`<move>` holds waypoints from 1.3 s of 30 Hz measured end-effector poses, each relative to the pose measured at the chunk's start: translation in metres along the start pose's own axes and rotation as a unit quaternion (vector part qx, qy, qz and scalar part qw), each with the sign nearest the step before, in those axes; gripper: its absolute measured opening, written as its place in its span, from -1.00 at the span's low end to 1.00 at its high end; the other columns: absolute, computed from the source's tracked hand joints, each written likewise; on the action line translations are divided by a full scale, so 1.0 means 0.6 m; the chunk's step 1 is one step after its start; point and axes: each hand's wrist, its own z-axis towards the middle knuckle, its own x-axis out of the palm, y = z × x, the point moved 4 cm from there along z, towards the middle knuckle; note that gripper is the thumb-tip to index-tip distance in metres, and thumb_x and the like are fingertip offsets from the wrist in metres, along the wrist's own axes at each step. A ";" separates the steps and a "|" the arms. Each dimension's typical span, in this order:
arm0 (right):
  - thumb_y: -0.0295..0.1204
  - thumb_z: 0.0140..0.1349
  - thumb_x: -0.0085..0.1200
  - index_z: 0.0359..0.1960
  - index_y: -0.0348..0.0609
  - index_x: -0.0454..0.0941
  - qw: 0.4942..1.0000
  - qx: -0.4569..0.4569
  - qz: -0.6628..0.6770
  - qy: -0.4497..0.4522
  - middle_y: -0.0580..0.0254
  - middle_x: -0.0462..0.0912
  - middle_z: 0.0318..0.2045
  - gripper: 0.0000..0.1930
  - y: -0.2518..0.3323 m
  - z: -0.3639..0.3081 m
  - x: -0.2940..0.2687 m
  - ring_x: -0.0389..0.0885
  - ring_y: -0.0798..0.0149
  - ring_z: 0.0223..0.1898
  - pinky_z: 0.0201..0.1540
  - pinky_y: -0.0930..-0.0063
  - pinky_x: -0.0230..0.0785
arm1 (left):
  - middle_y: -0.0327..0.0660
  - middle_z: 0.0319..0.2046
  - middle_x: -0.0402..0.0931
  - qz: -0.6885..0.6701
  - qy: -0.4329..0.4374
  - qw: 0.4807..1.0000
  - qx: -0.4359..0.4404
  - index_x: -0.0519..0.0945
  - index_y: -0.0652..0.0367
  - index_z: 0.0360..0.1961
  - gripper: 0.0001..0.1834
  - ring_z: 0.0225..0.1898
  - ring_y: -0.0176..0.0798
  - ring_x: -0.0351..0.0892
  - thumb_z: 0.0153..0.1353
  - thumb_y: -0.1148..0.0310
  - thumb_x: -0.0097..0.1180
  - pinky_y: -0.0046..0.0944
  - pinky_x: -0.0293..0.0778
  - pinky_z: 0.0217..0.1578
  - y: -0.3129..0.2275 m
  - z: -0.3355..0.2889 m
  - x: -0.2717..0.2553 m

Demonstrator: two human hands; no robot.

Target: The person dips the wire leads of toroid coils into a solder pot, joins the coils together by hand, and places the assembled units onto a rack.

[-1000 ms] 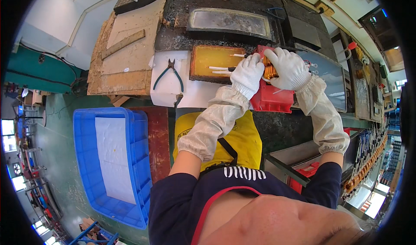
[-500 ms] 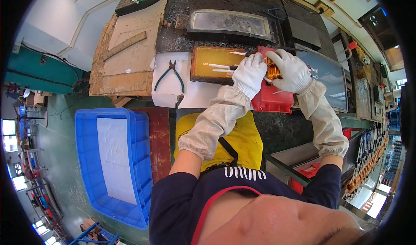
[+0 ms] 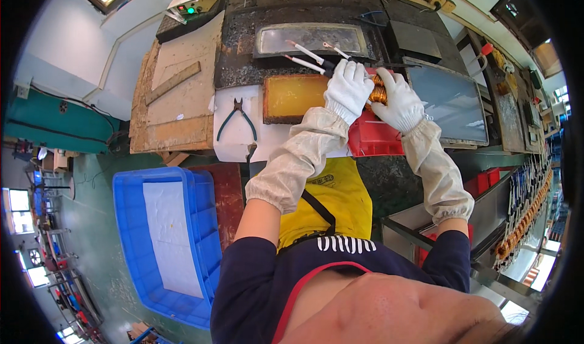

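My left hand, in a white glove, is closed around white-sleeved wire leads with bare copper ends and dark sleeving near the hand. The lead tips point far left, over the near edge of a rectangular metal-framed pan with a grey, shiny surface. Wrapped by the gloved fingers of my right hand is a copper wire coil, partly hidden by them. Below the hands sits a red plastic bin. A shallow tray with an amber filling lies just left of my left hand.
Green-handled cutting pliers lie on white paper at the left. A control box with a lit green lamp stands at the far left. A grey panel is at the right. A blue crate rests on the floor at lower left.
Both hands have shifted slightly left with the coil. The lead tips have swung away from me, from above the amber tray to the edge of the grey pan.
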 end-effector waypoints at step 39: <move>-0.02 -0.01 0.19 0.15 -0.04 0.30 0.992 0.128 -0.009 0.012 -0.23 0.47 -0.10 -0.31 -0.013 0.104 -0.022 0.54 -0.23 -0.08 -0.07 0.04 0.44 | -0.20 0.07 0.46 -0.860 -0.137 -0.012 -0.492 0.39 0.04 0.14 -0.46 0.07 -0.16 0.48 0.32 -0.10 -0.16 -0.09 0.45 0.10 -0.070 -0.014 0.187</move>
